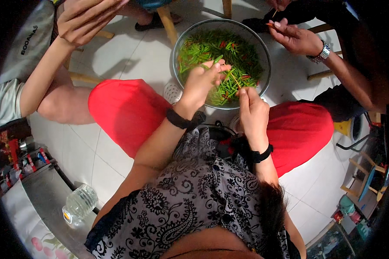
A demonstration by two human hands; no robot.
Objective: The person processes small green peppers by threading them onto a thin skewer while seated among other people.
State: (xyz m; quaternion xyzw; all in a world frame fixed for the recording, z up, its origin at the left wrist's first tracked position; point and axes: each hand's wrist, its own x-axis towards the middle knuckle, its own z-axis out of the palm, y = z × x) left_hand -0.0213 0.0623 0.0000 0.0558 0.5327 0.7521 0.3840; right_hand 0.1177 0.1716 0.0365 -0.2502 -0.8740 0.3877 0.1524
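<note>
A round metal basin [269,64] full of small green and red chili peppers [242,49] stands on the floor between my knees. Over its near side, my left hand [199,84] is closed with a green chili pepper [218,59] sticking out by the fingertips. My right hand [253,112], at the basin's near right rim, pinches a thin light-brown stick [235,79] between thumb and finger. The stick slants up and left toward my left fingertips. Whether its tip touches a pepper there I cannot tell.
One person's hand [80,21] is raised at the upper left. Another person's hand [289,36] holds a red pepper at the upper right. Wooden stool legs [167,25] stand behind the basin. A plastic bottle [81,200] is at the lower left, a small wooden chair [365,177] at the right.
</note>
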